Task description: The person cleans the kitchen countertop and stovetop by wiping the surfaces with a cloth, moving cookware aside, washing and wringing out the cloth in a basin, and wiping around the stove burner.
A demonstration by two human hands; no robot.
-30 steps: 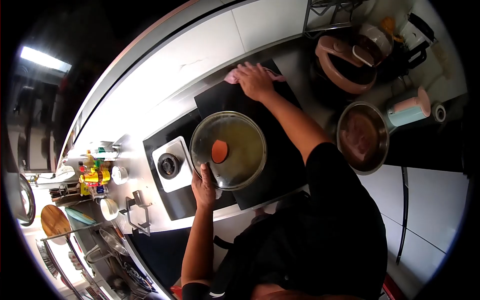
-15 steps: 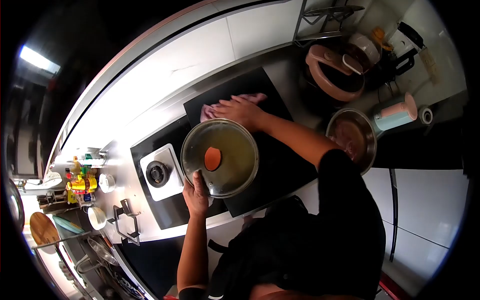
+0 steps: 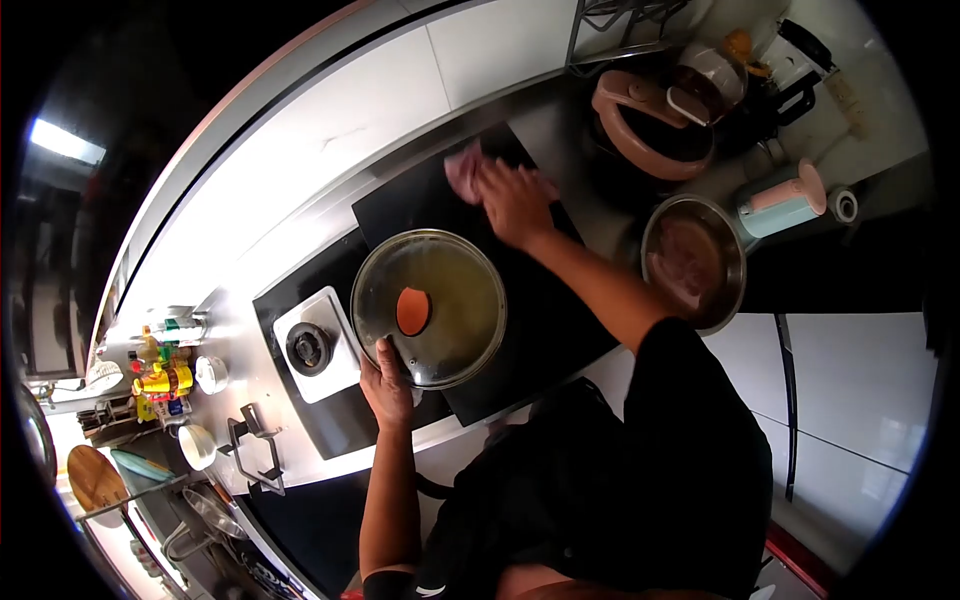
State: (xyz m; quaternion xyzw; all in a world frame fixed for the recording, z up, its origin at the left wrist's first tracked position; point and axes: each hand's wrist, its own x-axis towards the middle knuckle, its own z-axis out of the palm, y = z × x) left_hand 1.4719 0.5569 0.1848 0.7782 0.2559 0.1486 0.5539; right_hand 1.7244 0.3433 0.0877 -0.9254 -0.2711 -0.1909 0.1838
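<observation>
My left hand (image 3: 385, 392) grips the near edge of a round pan with a glass lid (image 3: 460, 310), its thumb lying over the rim and its fingers hidden below. An orange knob (image 3: 413, 311) sits on the lid, and yellowish contents show through the glass. Farther back, my right hand (image 3: 515, 205) presses a pinkish cloth (image 3: 465, 172) against the black cooktop panel (image 3: 400, 208). The cloth bunches out past the fingers on both sides.
Left of the pan is the exposed burner (image 3: 309, 347) on its white plate, with a removed pot stand (image 3: 255, 450) on the counter. To the right stand a metal bowl (image 3: 735, 262), a pink-trimmed cooker (image 3: 652, 140) and a pale blue appliance (image 3: 785, 208). Bottles (image 3: 163, 380) crowd the far left.
My right hand has slid the cloth toward the back right of the panel. My left hand keeps its hold on the pan; the whole view has shifted slightly.
</observation>
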